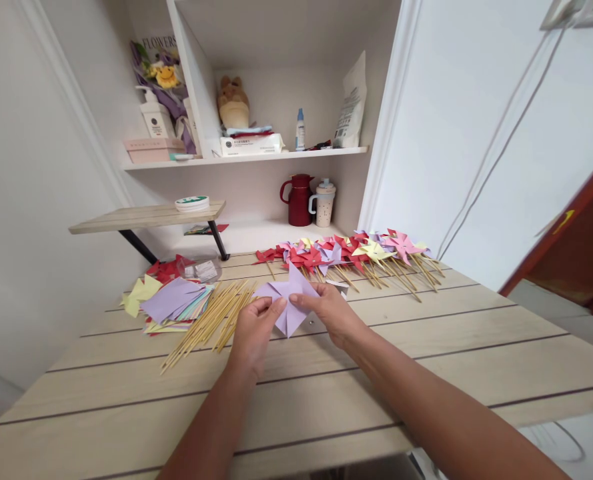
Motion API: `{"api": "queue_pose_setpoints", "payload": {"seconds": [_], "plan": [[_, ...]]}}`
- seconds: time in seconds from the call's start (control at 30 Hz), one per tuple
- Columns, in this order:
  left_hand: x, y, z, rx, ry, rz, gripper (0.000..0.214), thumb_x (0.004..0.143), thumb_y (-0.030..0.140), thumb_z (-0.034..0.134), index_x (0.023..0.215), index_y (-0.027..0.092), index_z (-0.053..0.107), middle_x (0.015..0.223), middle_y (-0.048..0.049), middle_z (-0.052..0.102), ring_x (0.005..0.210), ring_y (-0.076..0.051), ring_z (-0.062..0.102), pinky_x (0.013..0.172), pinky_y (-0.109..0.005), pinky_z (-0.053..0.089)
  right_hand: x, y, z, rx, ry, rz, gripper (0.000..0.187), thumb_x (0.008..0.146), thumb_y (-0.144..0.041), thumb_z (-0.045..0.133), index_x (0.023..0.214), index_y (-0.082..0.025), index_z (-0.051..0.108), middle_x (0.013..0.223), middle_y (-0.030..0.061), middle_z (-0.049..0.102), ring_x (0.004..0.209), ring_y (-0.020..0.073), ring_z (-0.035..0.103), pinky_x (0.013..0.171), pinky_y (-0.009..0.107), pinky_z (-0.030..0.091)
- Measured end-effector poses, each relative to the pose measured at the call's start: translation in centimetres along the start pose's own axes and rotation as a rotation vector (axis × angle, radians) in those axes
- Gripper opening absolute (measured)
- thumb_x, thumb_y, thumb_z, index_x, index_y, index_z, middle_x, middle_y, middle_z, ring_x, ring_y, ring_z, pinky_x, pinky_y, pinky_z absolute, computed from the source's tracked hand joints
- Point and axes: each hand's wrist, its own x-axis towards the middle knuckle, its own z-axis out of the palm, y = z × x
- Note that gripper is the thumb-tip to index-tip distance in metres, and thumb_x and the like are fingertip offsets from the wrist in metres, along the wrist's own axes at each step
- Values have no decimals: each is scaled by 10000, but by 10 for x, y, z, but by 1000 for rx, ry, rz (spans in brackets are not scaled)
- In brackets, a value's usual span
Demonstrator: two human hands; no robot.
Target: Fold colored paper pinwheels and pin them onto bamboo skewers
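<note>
A folded purple paper pinwheel (pixel 287 319) is held up over the middle of the table, its blades spread. My left hand (pixel 257 327) pinches its left side, the thumb near the centre. From the right, my right hand (pixel 332 312) grips it with the thumb pressed on the front by the middle. The fingers behind the paper are partly hidden. Just left of my left hand lies a loose bundle of thin wooden sticks (pixel 201 327). Beyond my right hand rest many finished pinwheels on sticks (pixel 343 257), in red, purple, yellow and pink.
Stacked purple and coloured paper sheets (pixel 173 300) lie at the left, beside a clear plastic box (pixel 207 270) and red folded paper (pixel 169 269). A small raised shelf (pixel 146 217) stands behind them. A red jug (pixel 301 203) and a cup (pixel 325 205) stand at the back.
</note>
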Motion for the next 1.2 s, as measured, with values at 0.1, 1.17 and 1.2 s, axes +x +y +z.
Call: {"api": "queue_pose_setpoints", "payload": {"seconds": [0.1, 1.17, 1.2], "plan": [[1, 0, 0, -17, 56, 4, 340, 648, 396, 850, 846, 134, 759, 781, -75, 756, 699, -175, 667, 677, -272, 497, 0, 1, 0, -2, -19, 4, 293, 570, -352, 836, 728, -128, 733, 665, 32, 684, 607, 149, 558, 643, 296, 400], [4, 16, -8, -369, 174, 37, 290, 571, 325, 888, 682, 135, 699, 695, -8, 697, 671, -107, 605, 661, -220, 469, -14, 9, 8, -663, -15, -648, 114, 855, -311, 705, 793, -223, 740, 670, 8, 545, 644, 172, 485, 604, 289, 374], [3, 16, -7, -353, 174, 40, 289, 575, 329, 886, 688, 135, 704, 695, -8, 696, 675, -106, 605, 667, -218, 467, -14, 9, 8, -657, 3, -644, 121, 852, -321, 708, 787, -223, 737, 660, 2, 530, 645, 172, 481, 604, 289, 369]]}}
